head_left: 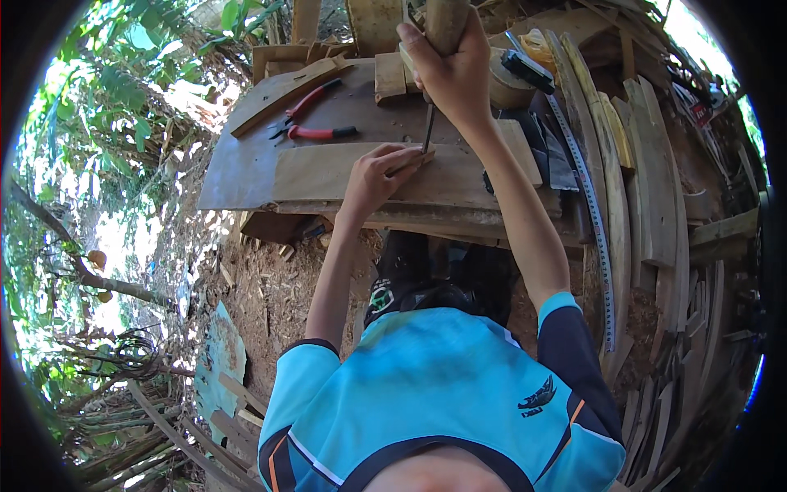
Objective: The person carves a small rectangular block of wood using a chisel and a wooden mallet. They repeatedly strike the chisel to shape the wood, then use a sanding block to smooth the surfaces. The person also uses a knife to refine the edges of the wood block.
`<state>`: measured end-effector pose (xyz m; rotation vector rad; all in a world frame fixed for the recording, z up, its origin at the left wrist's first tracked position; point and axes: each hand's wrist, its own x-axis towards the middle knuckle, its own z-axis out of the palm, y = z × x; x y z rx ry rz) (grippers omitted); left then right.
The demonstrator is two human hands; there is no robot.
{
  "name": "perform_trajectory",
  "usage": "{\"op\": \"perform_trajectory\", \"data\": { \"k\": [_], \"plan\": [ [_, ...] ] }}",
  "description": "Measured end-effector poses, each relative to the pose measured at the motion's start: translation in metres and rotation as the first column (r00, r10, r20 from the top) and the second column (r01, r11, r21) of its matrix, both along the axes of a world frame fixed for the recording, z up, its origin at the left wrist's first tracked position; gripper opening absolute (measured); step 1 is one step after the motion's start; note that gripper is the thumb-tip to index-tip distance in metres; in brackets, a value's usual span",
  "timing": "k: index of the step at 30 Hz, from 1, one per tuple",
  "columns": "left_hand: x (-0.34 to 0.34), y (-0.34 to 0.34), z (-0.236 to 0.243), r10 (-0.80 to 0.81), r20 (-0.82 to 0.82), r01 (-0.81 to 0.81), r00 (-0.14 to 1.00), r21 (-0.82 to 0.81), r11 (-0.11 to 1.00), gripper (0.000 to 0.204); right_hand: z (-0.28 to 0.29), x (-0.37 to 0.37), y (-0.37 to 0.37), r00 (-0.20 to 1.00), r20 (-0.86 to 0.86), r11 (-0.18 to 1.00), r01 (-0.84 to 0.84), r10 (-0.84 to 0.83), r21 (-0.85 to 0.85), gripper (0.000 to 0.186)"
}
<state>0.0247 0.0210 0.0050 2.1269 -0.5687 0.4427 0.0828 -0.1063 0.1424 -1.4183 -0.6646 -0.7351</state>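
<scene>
My right hand (447,70) is raised over the work board, fingers wrapped round a thick wooden handle (445,25). A thin dark metal shaft (428,125) stands upright below it; I cannot tell whether it joins the handle. My left hand (379,176) is closed at the shaft's foot, pinching a small wooden piece (420,157) on the flat plank (320,172). Red-handled pliers (320,132) lie with jaws apart on the dark board (234,168), beside an angled wooden strip (283,102).
Wooden blocks (389,78) sit behind. To the right are a tape measure (598,238), a dark tool (526,70) and long planks (656,213). Foliage (98,98) and a branch (115,283) are at the left, a pale blue sheet (217,361) on the ground.
</scene>
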Motion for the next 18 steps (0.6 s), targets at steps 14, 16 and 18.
{"op": "perform_trajectory", "data": {
  "k": [14, 16, 18],
  "plan": [
    [0.022, -0.021, 0.027, -0.485, -0.328, 0.183, 0.810, -0.645, 0.742, 0.020, -0.002, 0.002, 0.007, 0.999, 0.043, 1.000, 0.005, -0.004, -0.012, 0.023],
    [0.027, -0.020, 0.022, -0.573, -0.260, 0.247, 0.777, -0.712, 0.658, 0.019, -0.002, -0.002, 0.006, 0.990, -0.084, 0.994, -0.114, 0.113, 0.000, 0.024],
    [0.024, -0.022, 0.021, -0.577, -0.299, 0.156, 0.760, -0.779, 0.608, 0.019, -0.003, -0.009, 0.001, 0.976, -0.125, 0.984, -0.177, 0.177, 0.007, 0.026]
  ]
}}
